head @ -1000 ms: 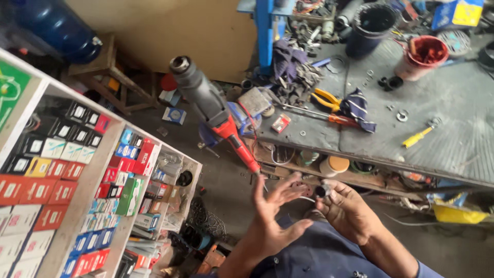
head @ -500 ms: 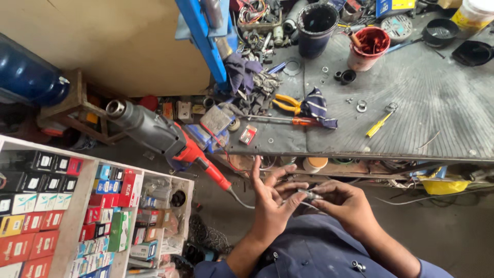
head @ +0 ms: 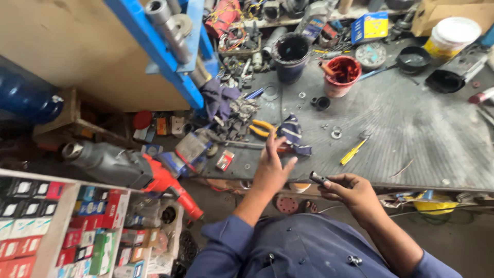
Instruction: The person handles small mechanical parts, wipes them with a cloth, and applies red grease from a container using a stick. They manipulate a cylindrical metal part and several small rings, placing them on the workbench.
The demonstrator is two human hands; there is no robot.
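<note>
A: Grey metal workbench [head: 411, 134], ribbed top, crowded along its far side. What is in the hands?

B: Right hand [head: 350, 191] sits at the bench's near edge, fingers curled around a small dark metal cylinder [head: 319, 178]. The piece sticks out to the left past the thumb, gripped at one end. Whether it is a socket or a bit, I cannot tell.

A: Left hand?

B: Left hand [head: 271, 167] is empty, fingers spread and raised over the bench's near edge, just left of the cylinder, not touching it. Yellow-handled pliers [head: 263, 127] lie on the bench just beyond its fingertips.

A: Other items on the bench?

B: Yellow-handled screwdriver [head: 352, 152] lies beyond the right hand. Red tub [head: 343, 74] and dark blue bucket [head: 289, 56] stand toward the bench's far side; white bucket [head: 453, 36] at its far right corner. Loose washers are scattered between.

A: Off the bench?

B: Grey and red power tool [head: 131, 170] hangs off the bench's left end. Below it, further left of the bench, a shelf of small red, black and blue boxes [head: 62, 231]. Both sleeves are dark blue.
</note>
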